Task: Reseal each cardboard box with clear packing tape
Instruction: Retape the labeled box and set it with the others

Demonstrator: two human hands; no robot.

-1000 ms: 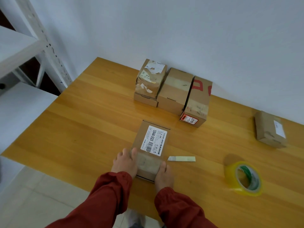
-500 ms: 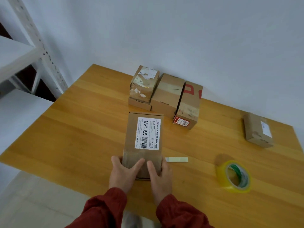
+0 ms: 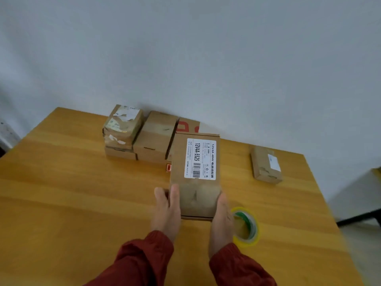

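The left hand (image 3: 167,211) and right hand (image 3: 221,220) clamp the near end of the labelled cardboard box (image 3: 195,172) from opposite sides, holding it above the table (image 3: 61,193). This is probably the box-positioning step. The next move requires setting it down and freeing a hand for the packing tape roll (image 3: 247,229) beside the right hand.

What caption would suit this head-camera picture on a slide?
Left hand and right hand hold a labelled cardboard box over the wooden table, tape roll beside it.
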